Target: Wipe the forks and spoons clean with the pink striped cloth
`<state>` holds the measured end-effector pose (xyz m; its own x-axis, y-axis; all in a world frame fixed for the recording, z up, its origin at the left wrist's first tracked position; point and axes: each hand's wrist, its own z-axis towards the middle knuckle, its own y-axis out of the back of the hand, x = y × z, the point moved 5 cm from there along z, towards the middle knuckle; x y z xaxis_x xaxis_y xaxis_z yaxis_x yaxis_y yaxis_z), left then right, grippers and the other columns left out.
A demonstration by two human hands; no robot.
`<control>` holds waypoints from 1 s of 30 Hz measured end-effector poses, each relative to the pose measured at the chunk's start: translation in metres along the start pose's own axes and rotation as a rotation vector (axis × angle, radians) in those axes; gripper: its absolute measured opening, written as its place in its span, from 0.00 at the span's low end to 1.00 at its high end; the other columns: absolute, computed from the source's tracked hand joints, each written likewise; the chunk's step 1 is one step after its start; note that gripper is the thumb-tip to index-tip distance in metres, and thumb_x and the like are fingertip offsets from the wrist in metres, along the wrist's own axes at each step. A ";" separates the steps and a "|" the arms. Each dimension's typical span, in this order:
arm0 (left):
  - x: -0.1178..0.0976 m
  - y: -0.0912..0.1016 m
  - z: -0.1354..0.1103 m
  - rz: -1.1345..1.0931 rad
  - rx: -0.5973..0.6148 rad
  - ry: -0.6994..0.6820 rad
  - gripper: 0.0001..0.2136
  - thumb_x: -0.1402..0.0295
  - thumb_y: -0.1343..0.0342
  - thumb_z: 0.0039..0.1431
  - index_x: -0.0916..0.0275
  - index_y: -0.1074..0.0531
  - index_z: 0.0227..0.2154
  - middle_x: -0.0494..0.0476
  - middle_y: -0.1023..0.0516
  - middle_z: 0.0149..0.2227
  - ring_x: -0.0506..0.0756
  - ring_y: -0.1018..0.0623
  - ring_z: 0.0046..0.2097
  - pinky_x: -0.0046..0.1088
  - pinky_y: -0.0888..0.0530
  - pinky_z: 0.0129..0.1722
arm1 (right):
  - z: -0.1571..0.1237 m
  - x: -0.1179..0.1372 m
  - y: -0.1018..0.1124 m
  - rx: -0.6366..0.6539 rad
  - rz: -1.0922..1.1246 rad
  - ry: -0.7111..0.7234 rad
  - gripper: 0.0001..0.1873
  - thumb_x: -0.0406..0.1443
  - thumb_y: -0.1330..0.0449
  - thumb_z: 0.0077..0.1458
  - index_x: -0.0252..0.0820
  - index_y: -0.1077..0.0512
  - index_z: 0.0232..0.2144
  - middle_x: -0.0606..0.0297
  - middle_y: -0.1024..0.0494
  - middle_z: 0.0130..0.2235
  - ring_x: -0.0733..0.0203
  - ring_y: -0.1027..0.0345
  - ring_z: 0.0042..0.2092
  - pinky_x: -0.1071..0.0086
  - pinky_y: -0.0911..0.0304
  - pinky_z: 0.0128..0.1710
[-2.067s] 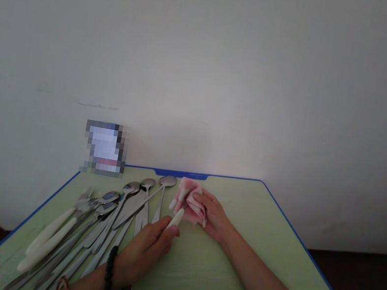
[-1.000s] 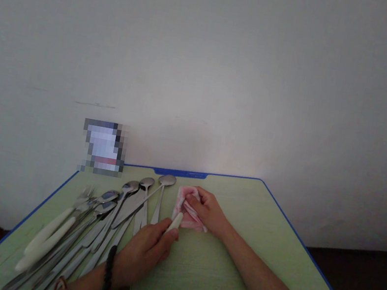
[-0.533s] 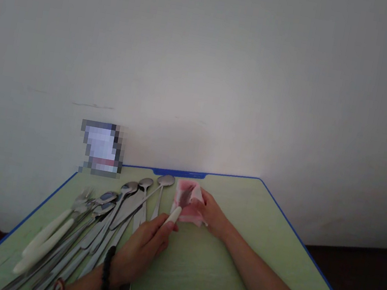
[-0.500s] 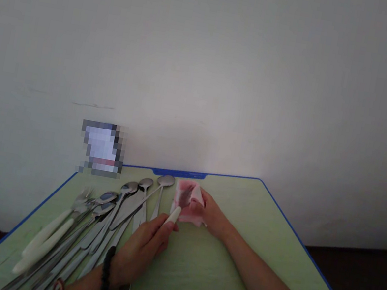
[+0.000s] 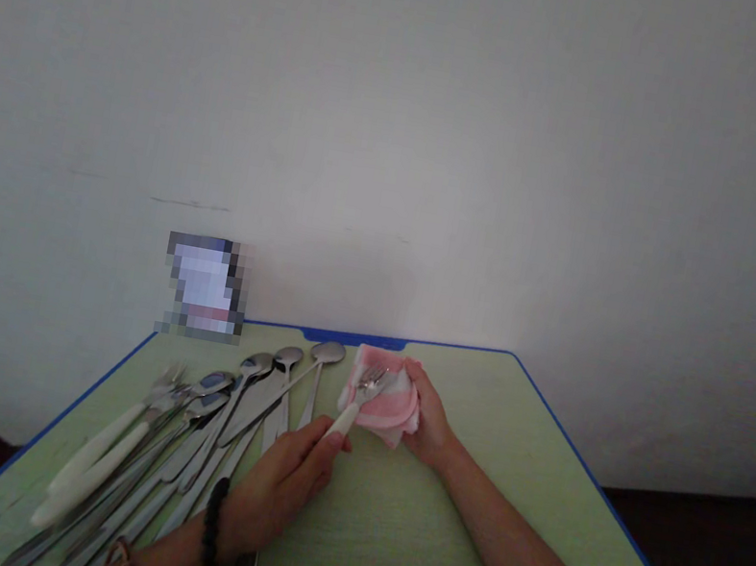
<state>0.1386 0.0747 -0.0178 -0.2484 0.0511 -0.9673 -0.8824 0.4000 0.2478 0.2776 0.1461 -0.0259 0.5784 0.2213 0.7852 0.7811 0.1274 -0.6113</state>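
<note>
My left hand (image 5: 296, 466) is closed around the pale handle of a fork (image 5: 373, 386), whose metal tines point away from me, up and to the right. Behind the tines is a pink and white cloth (image 5: 392, 409). My right hand (image 5: 429, 416) grips this cloth by its right side, thumb on top and the other fingers hidden behind it. To the left of my left hand lies a pile of metal spoons (image 5: 257, 363) and other long-handled cutlery. Two pale-handled forks (image 5: 98, 458) rest at the pile's left edge.
The green table (image 5: 451, 530) has a blue rim and stands against a white wall (image 5: 490, 147). A blurred-out device with a bright screen (image 5: 206, 282) leans on the wall at the back left corner.
The cloth was folded up by the fork head and now lies flatter behind it, with the tines showing plainly. My right hand has shifted slightly right. My left hand keeps its hold.
</note>
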 end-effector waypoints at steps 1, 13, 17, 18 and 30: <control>0.000 0.000 0.000 -0.003 0.000 0.001 0.20 0.52 0.61 0.61 0.64 0.35 0.36 0.42 0.47 0.17 0.47 0.44 0.20 0.22 0.47 0.17 | 0.000 0.002 0.003 -0.037 0.013 0.019 0.14 0.46 0.44 0.47 0.41 0.31 0.27 0.68 0.24 0.27 0.60 0.31 0.33 0.67 0.37 0.38; -0.001 0.000 -0.001 0.005 0.009 0.011 0.18 0.53 0.61 0.61 0.63 0.35 0.36 0.43 0.45 0.19 0.47 0.42 0.21 0.22 0.46 0.19 | 0.000 0.000 -0.001 0.073 -0.016 -0.070 0.09 0.33 0.46 0.39 0.39 0.29 0.27 0.65 0.24 0.24 0.60 0.30 0.28 0.68 0.34 0.30; -0.001 -0.001 0.000 0.002 0.018 0.013 0.18 0.53 0.62 0.62 0.63 0.35 0.35 0.43 0.46 0.18 0.48 0.43 0.21 0.22 0.46 0.19 | -0.001 -0.004 -0.003 0.148 -0.108 -0.093 0.17 0.28 0.46 0.33 0.37 0.28 0.31 0.63 0.22 0.26 0.61 0.30 0.25 0.71 0.36 0.23; -0.001 0.000 0.001 0.008 0.015 0.015 0.18 0.53 0.62 0.62 0.62 0.35 0.35 0.43 0.46 0.18 0.48 0.43 0.21 0.22 0.46 0.19 | -0.001 -0.005 -0.004 0.157 -0.115 -0.102 0.17 0.28 0.46 0.34 0.36 0.27 0.32 0.62 0.22 0.26 0.61 0.30 0.25 0.71 0.37 0.21; -0.009 0.006 0.003 0.357 -0.009 -0.012 0.16 0.58 0.63 0.62 0.62 0.34 0.32 0.48 0.36 0.22 0.51 0.33 0.26 0.24 0.41 0.26 | 0.003 -0.001 0.001 0.094 0.112 -0.129 0.17 0.32 0.48 0.41 0.36 0.29 0.36 0.58 0.21 0.33 0.55 0.28 0.39 0.59 0.37 0.45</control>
<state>0.1365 0.0789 -0.0075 -0.5368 0.1973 -0.8203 -0.7443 0.3472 0.5706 0.2772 0.1485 -0.0273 0.6209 0.3609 0.6958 0.6844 0.1831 -0.7057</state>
